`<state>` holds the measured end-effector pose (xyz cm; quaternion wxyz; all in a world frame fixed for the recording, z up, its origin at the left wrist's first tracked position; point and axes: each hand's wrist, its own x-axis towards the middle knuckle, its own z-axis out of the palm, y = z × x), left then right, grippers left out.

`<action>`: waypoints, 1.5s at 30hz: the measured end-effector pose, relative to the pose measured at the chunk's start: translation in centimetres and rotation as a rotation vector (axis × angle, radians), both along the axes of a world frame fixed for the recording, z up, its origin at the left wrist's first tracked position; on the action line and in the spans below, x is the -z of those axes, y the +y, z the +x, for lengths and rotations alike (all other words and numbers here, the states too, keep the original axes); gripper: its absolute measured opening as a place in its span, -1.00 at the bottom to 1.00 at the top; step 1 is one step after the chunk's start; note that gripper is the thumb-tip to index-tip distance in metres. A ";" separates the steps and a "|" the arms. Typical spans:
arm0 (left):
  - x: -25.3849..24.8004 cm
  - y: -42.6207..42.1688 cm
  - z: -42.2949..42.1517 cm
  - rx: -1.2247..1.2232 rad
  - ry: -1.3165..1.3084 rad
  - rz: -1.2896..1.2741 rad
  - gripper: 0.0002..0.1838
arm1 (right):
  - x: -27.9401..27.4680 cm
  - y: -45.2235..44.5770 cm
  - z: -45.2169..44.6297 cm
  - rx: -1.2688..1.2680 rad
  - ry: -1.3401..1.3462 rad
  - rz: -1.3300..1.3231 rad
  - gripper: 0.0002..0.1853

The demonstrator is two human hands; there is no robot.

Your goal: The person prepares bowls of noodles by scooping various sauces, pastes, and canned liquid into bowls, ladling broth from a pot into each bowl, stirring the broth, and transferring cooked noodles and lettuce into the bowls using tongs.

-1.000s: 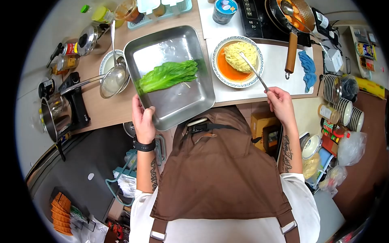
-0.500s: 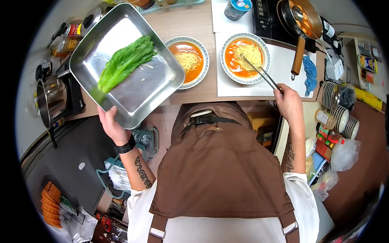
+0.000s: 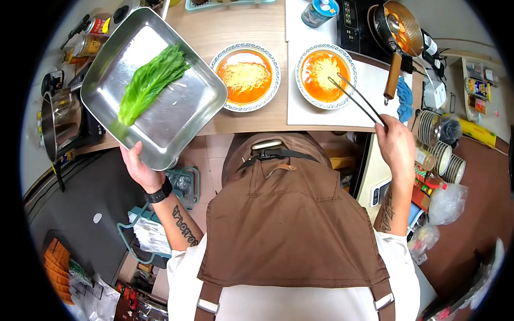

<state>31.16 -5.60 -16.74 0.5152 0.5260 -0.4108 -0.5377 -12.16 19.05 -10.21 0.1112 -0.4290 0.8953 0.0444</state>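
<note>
My left hand [image 3: 143, 170] grips the near corner of a rectangular steel tray [image 3: 171, 125], thumb over the rim. The tray is raised at the left, partly over the table edge. A green lettuce leaf [image 3: 147, 88] lies in it with a few small pale bits. In my right hand [image 3: 395, 142] is a pair of thin dark chopsticks [image 3: 361, 101], their tips apart over the noodles in the right bowl [image 3: 305, 93]. Another patterned bowl [image 3: 274, 83] of noodles in orange-red soup sits between the tray and the right bowl.
A wooden-handled pan [image 3: 393, 75] with food and a ladle rests on a black induction cooker [image 3: 350, 27] at the back right. A blue tin [image 3: 319, 12] and a blue cloth [image 3: 405, 100] are nearby. At the left stands a pot [image 3: 61, 125]; stacked bowls [image 3: 441, 155] are at the right.
The tray has shifted slightly left, uncovering more of the middle bowl. My right hand has moved right and a little down, and the chopsticks have spread apart.
</note>
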 end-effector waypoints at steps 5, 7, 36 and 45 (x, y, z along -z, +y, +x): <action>0.7 0.4 0.6 0.055 0.021 0.035 -0.35 | 6.5 -0.1 0.0 0.002 -0.080 -0.022 -0.70; 0.5 0.6 0.4 0.046 0.018 0.042 -0.36 | 9.1 0.3 -0.3 0.001 -0.078 -0.064 -0.73; 0.7 0.7 -1.2 0.100 0.008 0.050 -0.31 | 0.6 3.3 0.4 0.055 0.075 -0.134 -0.74; 0.8 1.5 -1.3 0.101 -0.007 0.064 -0.31 | 10.7 0.5 0.0 -0.028 -0.045 -0.131 -0.77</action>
